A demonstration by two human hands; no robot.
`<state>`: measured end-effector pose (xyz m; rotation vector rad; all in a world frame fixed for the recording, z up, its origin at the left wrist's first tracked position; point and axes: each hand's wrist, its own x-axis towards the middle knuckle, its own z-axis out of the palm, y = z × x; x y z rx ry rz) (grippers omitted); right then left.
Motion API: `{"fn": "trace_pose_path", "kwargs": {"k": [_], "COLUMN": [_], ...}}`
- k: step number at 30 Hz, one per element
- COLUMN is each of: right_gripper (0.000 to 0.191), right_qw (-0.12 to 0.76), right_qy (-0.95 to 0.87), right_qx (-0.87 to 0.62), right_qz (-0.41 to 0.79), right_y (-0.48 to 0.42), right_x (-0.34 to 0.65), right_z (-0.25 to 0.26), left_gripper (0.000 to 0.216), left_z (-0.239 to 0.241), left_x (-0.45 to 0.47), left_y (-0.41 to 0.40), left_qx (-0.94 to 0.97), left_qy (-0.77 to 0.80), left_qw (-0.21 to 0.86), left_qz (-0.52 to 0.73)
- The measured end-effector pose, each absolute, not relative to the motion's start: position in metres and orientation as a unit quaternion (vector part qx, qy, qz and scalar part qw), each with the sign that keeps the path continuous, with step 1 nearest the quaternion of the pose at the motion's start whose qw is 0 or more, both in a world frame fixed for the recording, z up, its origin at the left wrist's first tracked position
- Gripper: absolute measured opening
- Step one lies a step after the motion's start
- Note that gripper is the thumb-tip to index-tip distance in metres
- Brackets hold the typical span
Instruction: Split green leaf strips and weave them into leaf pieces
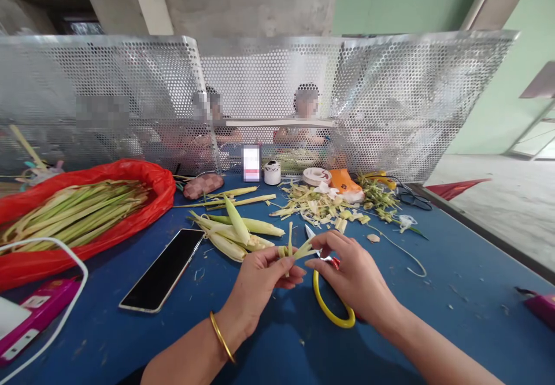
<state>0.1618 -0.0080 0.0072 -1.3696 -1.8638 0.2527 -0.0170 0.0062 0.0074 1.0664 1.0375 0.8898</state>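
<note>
A pale green husk strip, partly folded into a small piece, is pinched between the thumb and fingers of my left hand. My right hand is at the strip's loose end, its fingers curled and the index fingertip against it; the exact grip is partly hidden. Under my right hand lies a pair of scissors with yellow and red handles, blades pointing away. Just beyond my left hand, several whole pale green husks are piled on the blue table.
A red bag of long leaf strips lies left, near a black phone and purple power strip. Husk scraps, a tape roll, a white jar and lit phone stand before a perforated metal screen; people sit behind.
</note>
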Motion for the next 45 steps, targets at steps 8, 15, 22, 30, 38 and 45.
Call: {"fn": "trace_pose_path", "kwargs": {"k": [8, 15, 22, 30, 38, 45], "right_gripper": [0.008, 0.017, 0.033, 0.023, 0.017, 0.006], "right_qw": [0.472, 0.439, 0.492, 0.599, 0.619, 0.611], "right_qy": [-0.646, -0.758, -0.49, -0.375, -0.406, -0.554], "right_qx": [-0.513, -0.473, -0.496, -0.399, -0.448, -0.42], "right_qz": [0.313, 0.096, 0.521, 0.584, 0.502, 0.379], "right_y": [-0.007, -0.021, -0.01, -0.01, -0.012, -0.013], "right_x": [0.153, 0.141, 0.139, 0.136, 0.131, 0.136], "right_z": [-0.003, -0.007, -0.01, -0.003, -0.015, -0.012], "left_gripper": [0.023, 0.029, 0.028, 0.017, 0.021, 0.017], "left_z": [0.005, 0.003, 0.001, 0.001, 0.0, 0.003], "left_x": [-0.017, -0.016, -0.019, -0.018, -0.018, -0.014], "left_y": [0.006, 0.01, 0.013, 0.009, 0.01, 0.006], "left_qx": [0.534, 0.434, 0.419, 0.38, 0.317, 0.456], "left_qy": [0.449, 0.487, 0.488, 0.437, 0.431, 0.454], "left_qw": [0.607, 0.64, 0.632, 0.732, 0.767, 0.68], "left_qz": [0.379, 0.405, 0.432, 0.359, 0.354, 0.351]}}
